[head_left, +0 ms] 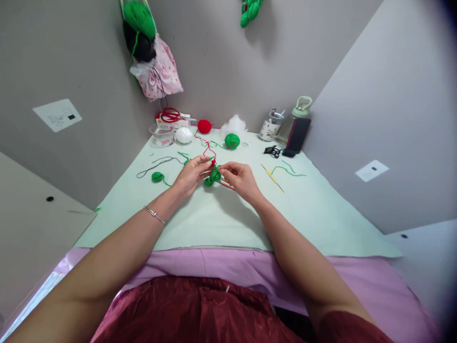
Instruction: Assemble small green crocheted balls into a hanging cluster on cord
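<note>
At the middle of the frame both hands meet over a pale green table mat (214,224). The left hand (193,174), a thin silver bracelet (154,214) on its wrist, pinches the upper edge of a lumpy green crocheted piece (212,177) with thumb and fingertips. The right hand (241,178) grips the same piece from the other side with curled fingers. The piece sits between the two hands, just above the mat. A thin red yarn strand (207,146) runs from its top towards a round red yarn ball (204,126) near the wall. Beside that ball lie a white egg-shaped ball (183,135), a tuft of white stuffing (233,125) and a round green yarn ball (232,141). Left of the hands lies a small green crocheted disc (157,176). To their right lies a thin crochet hook with a yellow grip (272,177).
</note>
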{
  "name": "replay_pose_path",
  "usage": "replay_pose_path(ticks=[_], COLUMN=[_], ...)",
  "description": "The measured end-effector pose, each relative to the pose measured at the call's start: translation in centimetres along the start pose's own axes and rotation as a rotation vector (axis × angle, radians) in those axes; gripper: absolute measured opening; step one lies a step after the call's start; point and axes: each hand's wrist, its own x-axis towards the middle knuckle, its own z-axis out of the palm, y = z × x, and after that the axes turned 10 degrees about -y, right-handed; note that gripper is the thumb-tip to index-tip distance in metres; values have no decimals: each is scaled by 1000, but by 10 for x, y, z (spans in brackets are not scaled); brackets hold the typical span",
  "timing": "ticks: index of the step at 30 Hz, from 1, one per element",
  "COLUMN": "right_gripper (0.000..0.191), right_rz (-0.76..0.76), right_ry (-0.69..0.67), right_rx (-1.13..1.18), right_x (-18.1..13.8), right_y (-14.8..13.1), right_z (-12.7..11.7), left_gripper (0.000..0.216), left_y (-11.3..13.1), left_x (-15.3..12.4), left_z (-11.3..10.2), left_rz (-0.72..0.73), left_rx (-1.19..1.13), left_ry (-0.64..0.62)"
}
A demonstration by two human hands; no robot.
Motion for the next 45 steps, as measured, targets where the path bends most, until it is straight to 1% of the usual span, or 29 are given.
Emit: replay_pose_path(ticks=[10,14,17,19,21,24,26,29,33,38,41,45], right_gripper=[21,20,19,19,20,22,24,26,26,27,26,24], right_rz=[27,52,48,31,10,-12,-15,-5,5,-3,-11,-26], right_ry=[-22,-26,-14,-9,-16,-26,-30,-40,-48,-45,-35,-17], right_rx=[-33,-41,-17,44,111,157,154,137,113,111,98,120], right_x=[-2,-3,-2,-1,0,2,2,1,-1,-1,0,1], right_y=[-5,-5,-4,-3,-2,0,0,0,-2,-2,1,4], right_z=[-1,-2,-2,-2,-2,-2,-2,-2,-2,-3,-2,0], left_gripper=[25,26,29,31,33,40,41,33,28,24,24,28], left_y=[0,-1,-1,0,2,5,6,5,5,7,6,4], left_x=[-3,-3,-3,-3,-4,-5,-5,-4,-3,-3,-4,-4], left_z=[3,6,7,8,9,9,8,6,4,5,6,7], left_rz=[12,70,96,61,15,-20,-19,-8,-6,-68,-93,-79], left_rx=[1,102,183,154,78,10,12,4,-30,-99,-112,-110], left_ry=[23,58,51,32,22,25,41,58,36,32,30,28])
